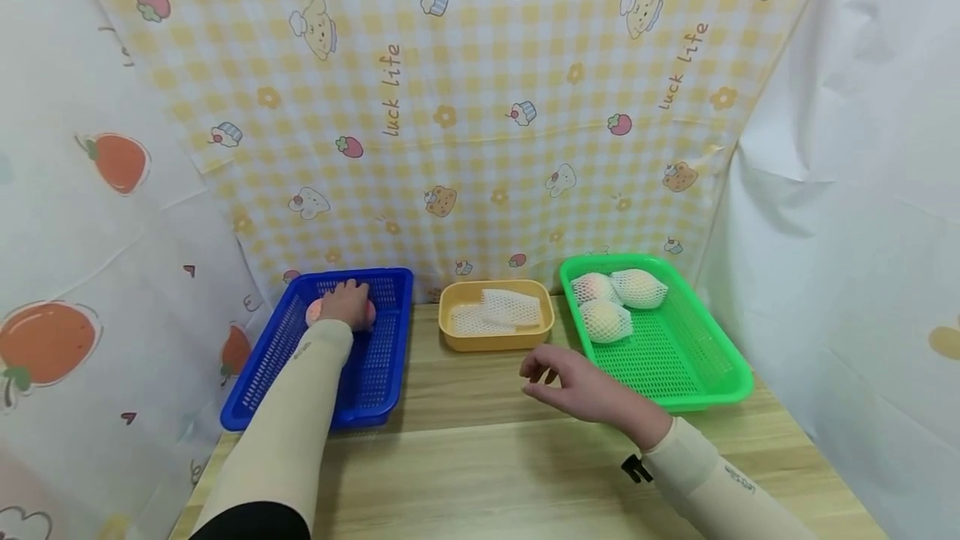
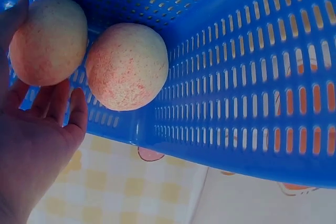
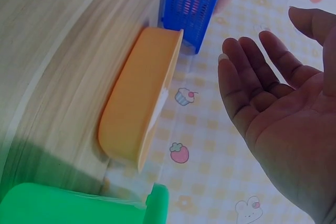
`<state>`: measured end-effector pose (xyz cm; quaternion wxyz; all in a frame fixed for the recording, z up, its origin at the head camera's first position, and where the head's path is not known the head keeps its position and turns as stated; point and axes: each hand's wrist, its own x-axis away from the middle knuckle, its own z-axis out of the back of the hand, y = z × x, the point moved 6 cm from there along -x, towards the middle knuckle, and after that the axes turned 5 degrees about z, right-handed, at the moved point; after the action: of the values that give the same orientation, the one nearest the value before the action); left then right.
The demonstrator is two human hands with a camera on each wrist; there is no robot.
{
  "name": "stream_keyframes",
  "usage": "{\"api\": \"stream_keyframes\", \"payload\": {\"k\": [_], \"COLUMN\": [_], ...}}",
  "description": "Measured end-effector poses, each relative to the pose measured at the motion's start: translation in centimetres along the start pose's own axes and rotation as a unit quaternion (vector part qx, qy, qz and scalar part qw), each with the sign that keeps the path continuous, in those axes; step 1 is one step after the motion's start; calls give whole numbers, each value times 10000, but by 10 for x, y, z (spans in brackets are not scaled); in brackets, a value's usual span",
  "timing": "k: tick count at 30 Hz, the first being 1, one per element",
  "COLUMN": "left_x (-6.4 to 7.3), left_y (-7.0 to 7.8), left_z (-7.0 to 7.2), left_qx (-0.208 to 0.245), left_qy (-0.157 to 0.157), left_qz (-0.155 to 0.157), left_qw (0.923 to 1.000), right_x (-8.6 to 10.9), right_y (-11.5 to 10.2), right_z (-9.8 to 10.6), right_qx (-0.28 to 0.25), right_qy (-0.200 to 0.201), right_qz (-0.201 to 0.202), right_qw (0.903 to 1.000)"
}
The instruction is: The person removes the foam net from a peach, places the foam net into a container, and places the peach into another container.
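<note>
"While the left hand [image 1: 345, 304] is down in the blue basket [image 1: 375, 373], what are its fingers [image 2: 77, 115] doing?"

"Grasping a peach [image 2: 48, 40]. The thumb lies against one side of it and the fingers curl round the other. I can't tell whether the fruit is off the basket floor."

"And the right hand [image 1: 573, 382]?"

"Released. Its fingers are loosely bent with nothing between them, and it hangs over the table [image 1: 450, 457], just beside the green basket [image 1: 667, 357]."

"Is anything close to the held peach?"

"A second peach [image 2: 127, 66], right next to it in the same blue basket, pale with a pink blush. I can't say for sure whether the two touch."

"Between the baskets?"

"A small yellow tray [image 1: 495, 343], with white foam nets [image 1: 512, 307] lying flat in it."

"What does the green basket hold?"

"Three netted fruits [image 1: 639, 288], grouped toward its far left corner, each in a white foam sleeve."

"Farther out?"

"Cream sleeves [image 1: 300, 415] cover both forearms, and a black clip [image 1: 636, 468] shows by the right wrist. Behind the row stands a yellow checked cloth [image 1: 480, 65] printed with cupcakes, strawberries and little animals. White sheeting [image 1: 847, 148] hangs at either side."
</note>
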<state>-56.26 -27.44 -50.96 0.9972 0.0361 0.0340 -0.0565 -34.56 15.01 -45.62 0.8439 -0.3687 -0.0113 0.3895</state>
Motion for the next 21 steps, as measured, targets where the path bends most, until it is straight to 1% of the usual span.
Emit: {"api": "stream_keyframes", "payload": {"k": [2,6,9,12,13,16,19,21], "left_x": [-1,-2,3,12,16,25,37,50], "left_y": [-2,0,8,20,26,40,59,74], "left_z": [2,15,36,63,73,96,113,121], "left_qx": [64,243,460,724,843,1131,1384,1520], "left_qy": [-62,-155,-330,-371,-352,-105,115,294], "left_qz": [-11,-26,29,23,1,-197,-434,-602], "left_qw": [10000,9996,9984,9967,9958,9933,9894,9861], "right_x": [1,3,5,5,5,5,6,7], "right_y": [0,2,5,7,7,7,7,7], "right_z": [1,3,3,3,3,3,3,4], "right_qx": [11,3,-26,-13,0,2,-18,-25], "right_qy": [5,-16,-34,-35,-34,-26,-35,-43], "right_qz": [-8,-126,-187,-180,-173,-144,-141,-175], "right_qw": [10000,9999,9998,9998,9998,9999,9999,9998]}}
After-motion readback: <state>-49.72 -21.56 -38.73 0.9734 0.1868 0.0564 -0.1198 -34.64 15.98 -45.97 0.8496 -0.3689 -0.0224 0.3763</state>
